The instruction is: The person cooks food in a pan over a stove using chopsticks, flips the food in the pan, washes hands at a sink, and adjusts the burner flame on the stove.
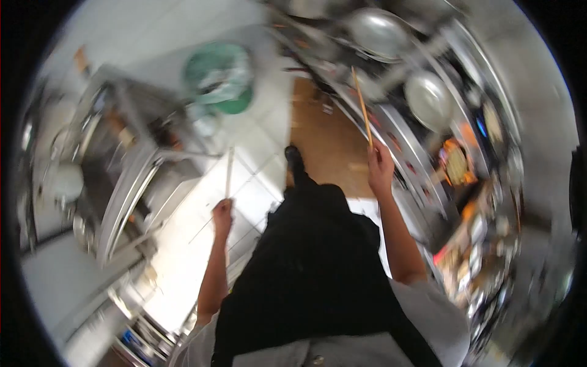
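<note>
Fingers closed, my left hand grips a thin pale stick that points away from me over the tiled floor. My right hand is wrapped round the near end of a long thin wooden stick, whose far end reaches toward the stove. Both hands are apart, one on each side of my dark apron. Neither stick's tip visibly touches anything. Motion blurs the fine detail of both hands.
To the right runs a stove with metal pans and open flames near a pale item. A steel counter stands left. A green bin and brown floor mat lie ahead.
</note>
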Demonstrator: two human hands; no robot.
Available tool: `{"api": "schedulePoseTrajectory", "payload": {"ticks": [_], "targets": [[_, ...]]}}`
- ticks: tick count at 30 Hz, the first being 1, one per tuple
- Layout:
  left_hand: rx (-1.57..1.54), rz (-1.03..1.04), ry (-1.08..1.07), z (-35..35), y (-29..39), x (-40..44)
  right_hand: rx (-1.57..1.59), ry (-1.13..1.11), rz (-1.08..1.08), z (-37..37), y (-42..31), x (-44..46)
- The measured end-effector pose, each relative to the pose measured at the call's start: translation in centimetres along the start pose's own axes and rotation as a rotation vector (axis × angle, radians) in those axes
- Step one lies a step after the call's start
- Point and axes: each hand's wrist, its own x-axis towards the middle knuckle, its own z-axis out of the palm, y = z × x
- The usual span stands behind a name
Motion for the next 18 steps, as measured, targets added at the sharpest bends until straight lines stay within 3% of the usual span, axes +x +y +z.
{"api": "schedulePoseTrajectory", "payload": {"ticks": [2,3,5,7,8,10,11,13,14,16,17,18], "targets": [[-0.066,0.034,0.079,-0.4,6.6,-0.5,0.127,-0.244,-0.059,7.1,-5.2,0.7],[-0.143,-0.043,0.062,-1.4,10.5,-0.8,0.315,-0.350,-0.006,10.9,-7.6,0.8],[-0.263,0.064,0.065,-3.5,15.4,0.2,0.614,-0.601,0.082,18.6,-12.5,1.6],[-0.415,0.149,0.041,-5.7,16.3,2.8,0.840,-0.877,0.135,26.0,-18.2,2.4],[-0.485,0.055,0.000,-7.4,18.0,3.3,0.875,-0.904,0.133,29.7,-21.6,2.4],[-0.560,0.172,0.091,-9.3,18.0,5.4,1.153,-1.073,0.249,36.5,-27.3,1.5],[-0.618,0.125,0.174,-10.4,17.6,6.3,1.226,-1.168,0.289,40.0,-29.6,0.5],[-0.721,0.130,0.289,-14.2,17.4,7.2,1.200,-1.365,0.358,44.4,-35.1,-1.6],[-0.712,0.087,0.327,-16.6,16.6,7.2,1.091,-1.441,0.176,46.3,-37.3,-2.5],[-0.783,-0.025,0.503,-20.5,15.7,6.8,0.681,-1.832,-0.003,51.0,-40.4,-2.8],[-0.767,-0.056,0.552,-22.6,15.0,5.9,0.660,-1.784,-0.354,55.0,-40.2,-3.3],[-0.821,-0.069,0.588,-24.4,14.1,4.8,0.493,-1.691,-0.507,57.7,-41.7,-2.7]]}}
